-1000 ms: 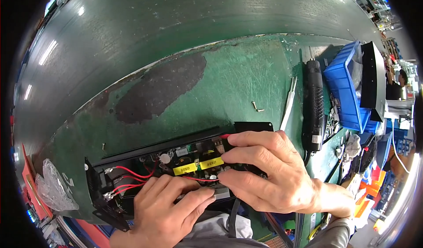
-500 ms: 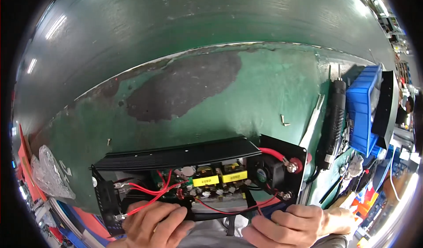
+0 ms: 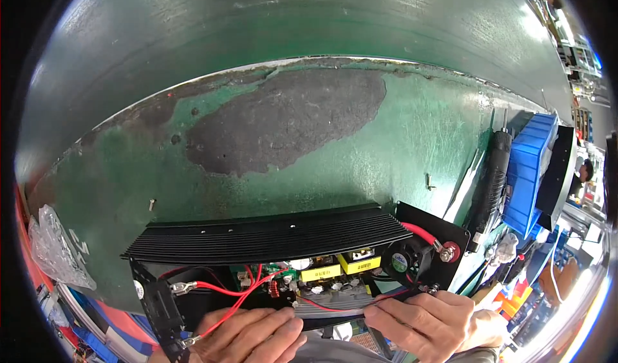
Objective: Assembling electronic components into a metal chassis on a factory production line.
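An opened power inverter (image 3: 270,239) with a black finned case lies on the near part of the green workbench. Inside it show yellow-wrapped transformers (image 3: 320,273), a black fan (image 3: 408,264) by the right end plate and red wires (image 3: 225,292) running to lugs on the left end plate. My left hand (image 3: 254,336) grips the near edge at its left, fingers curled over it. Farther right, my right hand (image 3: 425,321) closes on the same edge below the fan, fingertips beside a thin red and black wire. Both thumbs are hidden.
Loose screws (image 3: 152,204) lie on the green bench (image 3: 335,176). At the right are a black electric screwdriver (image 3: 492,176), a blue bin (image 3: 529,170) and a black panel (image 3: 559,176) against it. Clear plastic bags (image 3: 58,250) lie at the left edge.
The inverter has tipped, so more of its finned far side shows. My right hand has moved up onto its near edge. The whole view has shifted slightly.
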`<move>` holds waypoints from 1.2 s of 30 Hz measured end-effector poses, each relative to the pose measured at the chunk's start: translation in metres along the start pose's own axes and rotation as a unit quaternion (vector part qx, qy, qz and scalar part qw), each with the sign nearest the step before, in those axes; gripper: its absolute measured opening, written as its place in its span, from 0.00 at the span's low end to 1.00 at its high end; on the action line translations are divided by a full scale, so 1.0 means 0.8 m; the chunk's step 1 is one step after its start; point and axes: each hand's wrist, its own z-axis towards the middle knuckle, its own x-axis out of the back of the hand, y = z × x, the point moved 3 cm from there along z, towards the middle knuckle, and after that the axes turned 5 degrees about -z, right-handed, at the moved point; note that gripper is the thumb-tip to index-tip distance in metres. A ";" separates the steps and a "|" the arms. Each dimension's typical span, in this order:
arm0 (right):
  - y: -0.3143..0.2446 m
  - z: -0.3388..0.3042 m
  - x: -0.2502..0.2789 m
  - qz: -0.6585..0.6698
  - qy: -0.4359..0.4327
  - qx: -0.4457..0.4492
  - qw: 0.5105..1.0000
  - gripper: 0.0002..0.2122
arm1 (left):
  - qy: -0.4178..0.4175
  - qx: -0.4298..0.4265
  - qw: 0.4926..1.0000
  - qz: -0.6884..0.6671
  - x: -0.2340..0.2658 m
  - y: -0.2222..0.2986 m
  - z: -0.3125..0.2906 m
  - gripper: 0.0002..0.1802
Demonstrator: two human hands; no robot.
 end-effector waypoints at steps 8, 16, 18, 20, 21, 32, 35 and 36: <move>-0.004 0.009 0.000 -0.012 0.001 -0.024 1.000 0.15 | 0.003 -0.018 1.000 -0.016 0.002 -0.002 -0.006 0.21; -0.005 0.010 -0.001 -0.058 -0.044 -0.024 0.997 0.16 | 0.004 -0.022 0.999 0.032 -0.001 0.000 0.002 0.17; -0.006 0.009 -0.002 -0.062 -0.043 -0.018 0.997 0.16 | 0.005 -0.017 0.999 0.040 -0.004 0.001 0.001 0.14; -0.008 0.009 -0.002 -0.065 -0.040 -0.012 0.997 0.17 | 0.013 -0.020 0.998 0.050 -0.013 -0.001 -0.003 0.17; -0.008 0.009 -0.001 -0.073 -0.044 -0.011 0.996 0.17 | 0.014 -0.021 0.998 0.052 -0.015 -0.003 -0.004 0.17; 0.004 -0.023 0.012 -0.057 0.071 0.033 0.995 0.13 | 0.123 -0.180 0.975 0.040 -0.022 -0.010 -0.083 0.15; 0.015 -0.053 0.027 -0.071 0.153 -0.217 0.962 0.19 | 0.124 -0.064 0.988 0.060 -0.020 -0.021 -0.115 0.16; 0.020 -0.056 0.019 -0.040 0.202 -0.266 0.942 0.19 | 0.128 -0.041 0.987 0.089 -0.015 -0.022 -0.124 0.20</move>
